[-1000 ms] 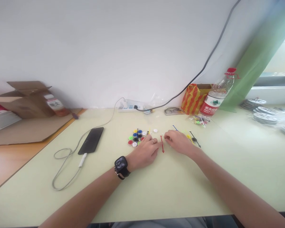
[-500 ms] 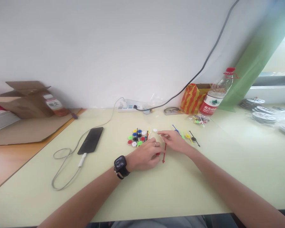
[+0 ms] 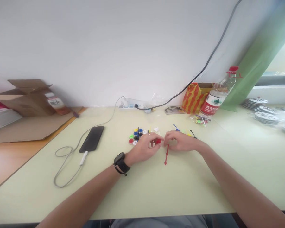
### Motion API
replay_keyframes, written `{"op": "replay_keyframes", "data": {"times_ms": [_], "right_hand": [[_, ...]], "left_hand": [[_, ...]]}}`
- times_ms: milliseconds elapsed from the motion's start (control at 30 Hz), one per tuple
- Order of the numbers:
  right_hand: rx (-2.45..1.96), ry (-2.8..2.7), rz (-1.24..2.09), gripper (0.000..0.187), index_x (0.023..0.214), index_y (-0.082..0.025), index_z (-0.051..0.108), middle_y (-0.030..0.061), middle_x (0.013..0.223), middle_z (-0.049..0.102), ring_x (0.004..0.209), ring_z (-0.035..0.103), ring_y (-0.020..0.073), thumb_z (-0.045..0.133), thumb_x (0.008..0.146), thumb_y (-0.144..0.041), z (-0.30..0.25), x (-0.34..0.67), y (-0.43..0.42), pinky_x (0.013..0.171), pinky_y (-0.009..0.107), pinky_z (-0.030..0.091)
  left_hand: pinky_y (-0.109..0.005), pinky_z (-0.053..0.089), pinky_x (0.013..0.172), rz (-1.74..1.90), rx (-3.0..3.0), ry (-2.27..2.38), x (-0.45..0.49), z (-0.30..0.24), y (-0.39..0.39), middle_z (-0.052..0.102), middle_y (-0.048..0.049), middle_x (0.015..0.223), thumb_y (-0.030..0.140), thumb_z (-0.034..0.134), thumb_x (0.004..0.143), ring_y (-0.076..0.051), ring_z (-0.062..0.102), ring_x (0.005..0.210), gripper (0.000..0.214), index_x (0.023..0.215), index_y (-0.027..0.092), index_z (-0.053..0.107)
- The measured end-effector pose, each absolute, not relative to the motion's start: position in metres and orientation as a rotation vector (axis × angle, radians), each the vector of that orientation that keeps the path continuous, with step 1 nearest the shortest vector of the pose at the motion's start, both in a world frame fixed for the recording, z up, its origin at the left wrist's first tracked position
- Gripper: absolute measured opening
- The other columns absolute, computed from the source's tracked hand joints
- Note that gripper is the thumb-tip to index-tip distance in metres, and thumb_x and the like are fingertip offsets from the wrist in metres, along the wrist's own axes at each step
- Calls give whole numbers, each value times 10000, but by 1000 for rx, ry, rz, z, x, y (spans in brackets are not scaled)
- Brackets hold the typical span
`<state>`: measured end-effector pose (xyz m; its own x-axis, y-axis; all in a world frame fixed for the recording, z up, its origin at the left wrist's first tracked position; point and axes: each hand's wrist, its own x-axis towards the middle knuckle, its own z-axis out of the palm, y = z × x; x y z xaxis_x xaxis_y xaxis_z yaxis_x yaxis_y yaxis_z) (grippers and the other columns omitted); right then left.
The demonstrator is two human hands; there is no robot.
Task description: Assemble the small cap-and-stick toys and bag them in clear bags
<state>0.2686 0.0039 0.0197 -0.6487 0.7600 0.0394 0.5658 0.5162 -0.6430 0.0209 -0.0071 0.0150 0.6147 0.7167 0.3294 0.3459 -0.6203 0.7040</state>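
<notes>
My left hand, with a black watch on the wrist, pinches a small red cap between thumb and fingers. My right hand is closed on the top end of a thin red arrow-shaped stick, whose point hangs toward me just above the table. The two hands almost touch. Behind my left hand lies a cluster of small coloured caps. More coloured sticks lie behind my right hand, partly hidden by it.
A black phone on a grey cable lies to the left. At the wall stand a power strip, glasses, a striped bag and a water bottle. Cardboard boxes sit far left, stacked discs far right.
My left hand picked up the red cap and lifted it. My right hand took the red stick by its upper end and shifted slightly right; both hands came together.
</notes>
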Motion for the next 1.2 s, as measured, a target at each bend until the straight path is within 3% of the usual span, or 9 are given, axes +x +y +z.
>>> {"op": "replay_keyframes", "data": {"times_ms": [167, 467, 667, 967, 1200], "right_hand": [[-1111, -2455, 1006, 96, 851, -266, 801, 36, 1016, 682, 957, 654, 227, 705, 850, -255, 23, 268, 3, 921, 367, 492], [-1036, -2473, 1120, 68, 877, -234, 767, 50, 1023, 675, 944, 658, 213, 719, 865, -280, 16, 255, -1, 854, 330, 519], [-1053, -2470, 1125, 71, 939, -229, 716, 44, 1044, 682, 918, 656, 198, 681, 884, -257, 16, 251, -5, 804, 317, 528], [-904, -2440, 1206, 96, 912, -235, 779, 53, 1038, 688, 912, 655, 201, 736, 862, -305, 16, 246, -5, 785, 311, 522], [-865, -2168, 1277, 209, 1011, -233, 637, 24, 946, 640, 833, 564, 170, 578, 1007, -434, 25, 243, -7, 713, 291, 455]], "left_hand": [[-334, 593, 817, 932, 1817, 864, 23, 12, 0, 750, -97, 1073, 350, 727, 897, -193, 707, 866, 273, 1108, 179, 759], [-427, 589, 967, 990, 1559, 886, 22, 14, 6, 773, -90, 993, 301, 780, 835, -247, 750, 965, 317, 1121, 166, 775], [-435, 596, 955, 1022, 1536, 916, 21, 10, 11, 768, -95, 1013, 300, 785, 819, -248, 746, 955, 335, 1125, 165, 773], [-430, 595, 949, 993, 1528, 911, 20, 12, 10, 775, -102, 1021, 320, 788, 818, -257, 747, 952, 349, 1128, 160, 780], [-437, 584, 985, 991, 1472, 830, 18, 14, 12, 776, -118, 1071, 438, 684, 908, -271, 746, 1000, 367, 1109, 152, 796]]}}
